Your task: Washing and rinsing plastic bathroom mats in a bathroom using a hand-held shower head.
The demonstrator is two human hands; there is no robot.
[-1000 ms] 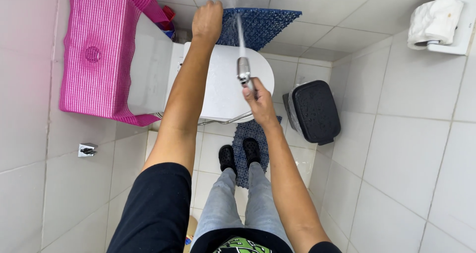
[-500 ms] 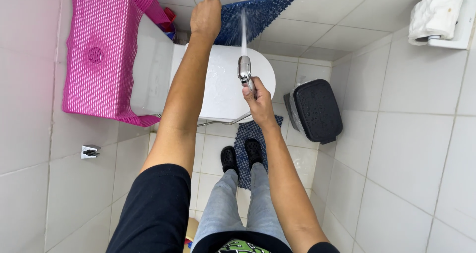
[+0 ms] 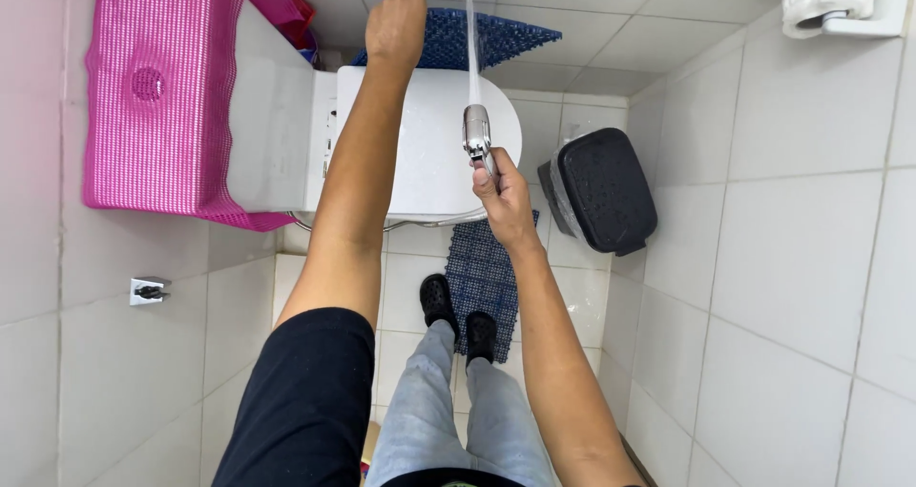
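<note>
My right hand (image 3: 501, 196) grips a chrome hand sprayer (image 3: 476, 132) held above the closed white toilet lid (image 3: 434, 163). A thin jet of water (image 3: 471, 39) shoots from the nozzle up toward the far end of the room. My left hand (image 3: 396, 29) is stretched out over the far edge of the lid, fingers closed on a blue perforated mat (image 3: 477, 39) that it holds up. My black shoes (image 3: 456, 317) stand on the floor in front of the bowl.
A pink mesh cover (image 3: 153, 96) drapes the white cistern (image 3: 277, 115) on the left. A black pedal bin (image 3: 601, 189) stands right of the toilet. Another blue mat (image 3: 482, 268) lies on the floor tiles. A paper holder (image 3: 840, 0) hangs top right; a wall valve (image 3: 148, 291) sits left.
The sprayer and my right hand have stayed over the lid while the water jet swung from a leftward slant to nearly straight ahead. My left hand keeps holding the mat.
</note>
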